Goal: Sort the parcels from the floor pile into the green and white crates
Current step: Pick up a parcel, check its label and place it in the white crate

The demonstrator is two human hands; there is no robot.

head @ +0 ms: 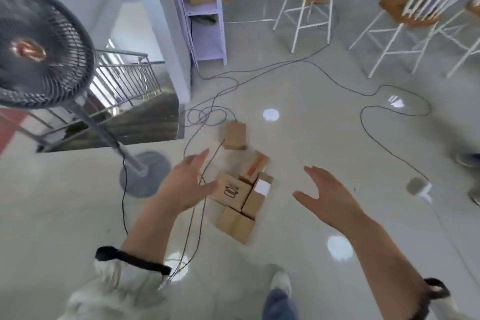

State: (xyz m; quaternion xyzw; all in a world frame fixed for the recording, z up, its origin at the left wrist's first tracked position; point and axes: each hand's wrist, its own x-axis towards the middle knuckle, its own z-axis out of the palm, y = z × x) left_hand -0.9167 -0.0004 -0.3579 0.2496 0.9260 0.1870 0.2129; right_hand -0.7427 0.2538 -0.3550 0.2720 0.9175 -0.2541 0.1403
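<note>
Several brown cardboard parcels lie in a pile (242, 195) on the shiny floor ahead of me. One parcel with a black drawing (231, 192) sits at the pile's left, one with a white label (261, 187) to its right, and a separate parcel (234, 135) lies farther back. My left hand (188, 184) hovers open at the pile's left side, its thumb just over the drawn parcel. Out to the right of the pile, my right hand (327, 197) is open and holds nothing. No green or white crate is in view.
A standing fan (41, 44) with its round base (145, 174) is at the left, beside a stairwell railing (124, 78). Black cables (285, 65) snake across the floor and past the pile. A lilac shelf (205, 8) and white chairs (311, 0) stand behind. A power adapter (418, 186) lies at right.
</note>
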